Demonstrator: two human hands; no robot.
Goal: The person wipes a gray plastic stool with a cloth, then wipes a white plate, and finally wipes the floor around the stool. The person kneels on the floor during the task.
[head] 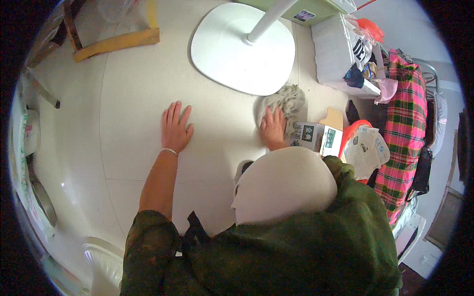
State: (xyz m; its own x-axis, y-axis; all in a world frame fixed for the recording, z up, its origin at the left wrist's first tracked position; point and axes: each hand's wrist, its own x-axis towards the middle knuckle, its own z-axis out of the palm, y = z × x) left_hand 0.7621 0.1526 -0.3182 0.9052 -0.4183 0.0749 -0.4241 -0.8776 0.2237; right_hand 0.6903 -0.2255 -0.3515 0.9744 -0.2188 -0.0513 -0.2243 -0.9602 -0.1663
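Observation:
My left hand (175, 127) lies palm down on the pale tiled floor (137, 148), fingers spread, with nothing in it. To its right, my right hand (273, 125) presses onto a bunched grey cloth (292, 97), its fingers resting on the fabric. The cloth lies on the floor against the near edge of a rounded white stand base (222, 55), from which a white pole (272, 20) rises. A small printed carton (331, 141) with a raised cardboard flap stands just right of that hand. My bent knee (285, 185), in light trousers, covers the floor below it.
A white foam box (329, 55) with bags and cloths stands at upper right, beside a green container (307, 10). Further right are a red basket (348, 135) and pink plaid fabric (405, 111). A wooden frame (118, 42) is at upper left, a white plastic stool (105, 262) at lower left.

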